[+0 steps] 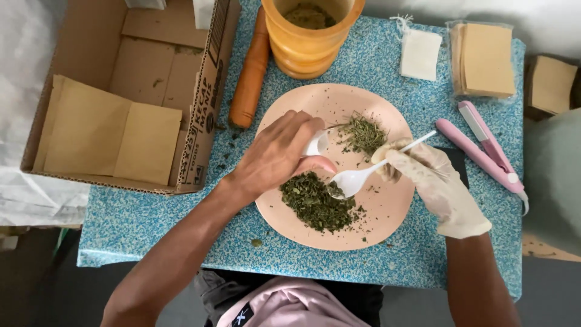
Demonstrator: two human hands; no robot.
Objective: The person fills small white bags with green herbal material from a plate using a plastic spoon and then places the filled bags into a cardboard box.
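While the left hand [275, 154] is bare and closed around a small white object [315, 144] over the pink plate [387, 212], the right hand [433, 181] wears a pale glove and grips the handle of a white plastic spoon [357, 177]. What the small white object is cannot be told, because the fingers hide most of it. The bowl of the spoon touches the edge of the larger pile of dark green herbs [315, 203] on the near part of the plate. A 2nd, smaller pile of lighter herbs [365, 133] lies on the far part of the plate, apart from the 1st one. The plate stands on a blue speckled table [139, 221]. Behind the plate there is an orange mortar [308, 45] with its pestle [249, 75] lying beside it. On the left is an open cardboard box [200, 115] with brown paper bags [109, 133] inside. To the right of the plate lies a pink sealing tool [484, 151], and behind it a pack of brown sheets [484, 60] and a small white bag [419, 54].
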